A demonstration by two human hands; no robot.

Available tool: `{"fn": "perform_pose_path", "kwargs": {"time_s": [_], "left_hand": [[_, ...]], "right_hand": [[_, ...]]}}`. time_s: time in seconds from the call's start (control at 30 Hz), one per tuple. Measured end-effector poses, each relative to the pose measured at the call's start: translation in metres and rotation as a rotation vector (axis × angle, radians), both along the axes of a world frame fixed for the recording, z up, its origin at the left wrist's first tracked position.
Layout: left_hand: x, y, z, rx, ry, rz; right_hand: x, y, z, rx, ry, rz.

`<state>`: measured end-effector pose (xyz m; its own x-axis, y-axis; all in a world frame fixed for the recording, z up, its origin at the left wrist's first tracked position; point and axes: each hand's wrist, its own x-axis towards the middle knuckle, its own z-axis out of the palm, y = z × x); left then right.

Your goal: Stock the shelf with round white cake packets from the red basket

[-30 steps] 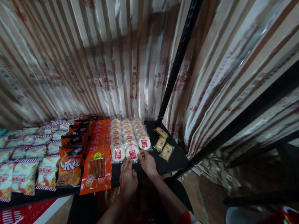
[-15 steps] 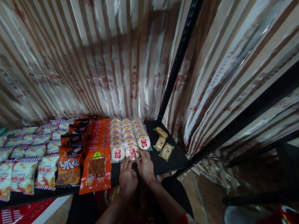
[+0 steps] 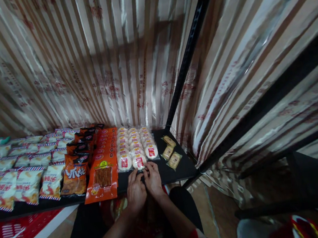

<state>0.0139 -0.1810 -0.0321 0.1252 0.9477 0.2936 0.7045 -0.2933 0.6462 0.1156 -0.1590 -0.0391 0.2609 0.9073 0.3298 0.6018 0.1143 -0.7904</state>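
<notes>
Left hand (image 3: 136,189): palm down, lower centre of frame, fingers narrow, tips at the near edge of the front middle round white cracker pack (image 3: 138,161). Right hand (image 3: 154,179): just beside it, fingers bent and close together, tips at the same edge's right side. Whether either pinches the wrapper, cannot tell.

Pack sits just below frame centre, red label facing up, at the front of the middle column. Judged light; contents stiff but brittle, likely to crack under a hard squeeze. Clear film looks glossy, so probably slippery. Best hold: both side edges with fingertips, or the loose film at the near edge; no pressing on the middle of the disc.

Neighbouring columns close by: left cracker column (image 3: 124,162), right cracker column (image 3: 151,150), its front set farther back. Right of these, three small yellow pastry packets (image 3: 174,160) on the black shelf (image 3: 180,174). Leftward, flat orange stick-snack bag (image 3: 104,178), then orange-and-black puffy bags (image 3: 75,179); white snack bags (image 3: 29,185) fill the left of frame.
</notes>
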Motion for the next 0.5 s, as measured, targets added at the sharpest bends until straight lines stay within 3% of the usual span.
{"fn": "perform_pose_path", "kwargs": {"time_s": [0.3, 0.5], "left_hand": [[-0.006, -0.022, 0.010, -0.032, -0.080, -0.038], [-0.021, -0.047, -0.002, -0.024, -0.088, -0.040]], "right_hand": [[-0.013, -0.026, 0.003, 0.019, 0.018, 0.022], [-0.031, -0.054, -0.004, -0.002, 0.070, 0.141]]}}
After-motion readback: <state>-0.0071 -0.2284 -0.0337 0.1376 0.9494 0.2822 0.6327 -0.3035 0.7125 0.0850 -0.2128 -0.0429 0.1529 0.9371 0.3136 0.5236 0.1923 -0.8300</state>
